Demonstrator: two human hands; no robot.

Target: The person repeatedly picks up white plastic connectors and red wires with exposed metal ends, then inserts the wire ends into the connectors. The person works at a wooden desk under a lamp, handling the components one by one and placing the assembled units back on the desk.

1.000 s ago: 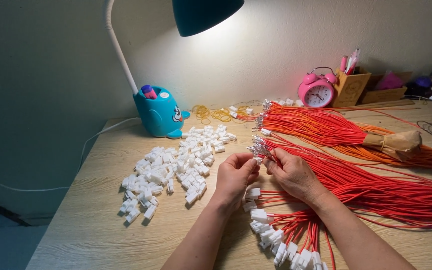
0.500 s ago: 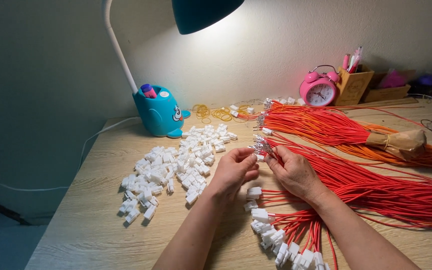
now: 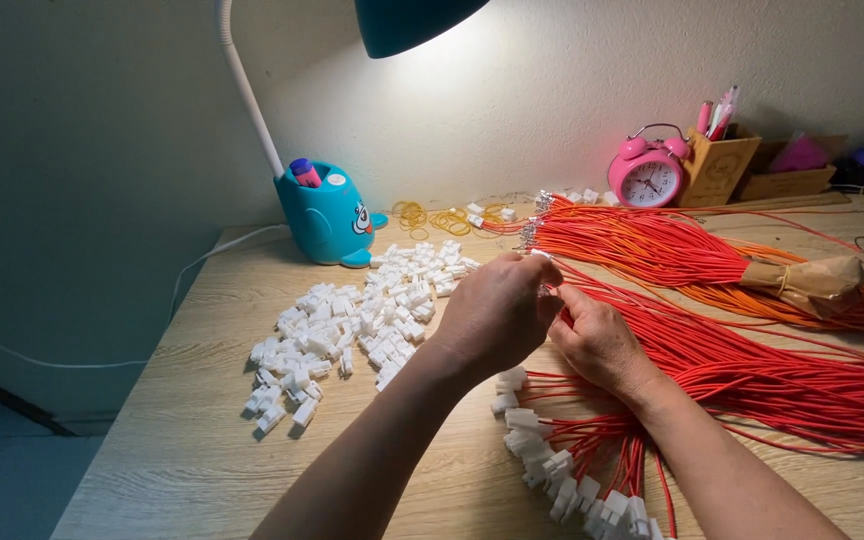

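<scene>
Head view shows my left hand (image 3: 497,315) and right hand (image 3: 600,340) pinched together on red wire ends (image 3: 552,285) beside the white connector pile (image 3: 362,320).

Over by the back wall, right of the pink alarm clock (image 3: 649,171), there's a small tan cardboard box (image 3: 720,166), open at the top, pens poking out of it. Next to it, further right, sits a low flat cardboard tray (image 3: 790,183) in the same brown, something pink lying in it. On the desk in front, a brown paper wrap (image 3: 810,283), crumpled and bound with a band, sleeves one bundle of orange-red wires (image 3: 652,245). The clock's round white dial faces the room. No printed labels, signs or screens anywhere in sight.
</scene>
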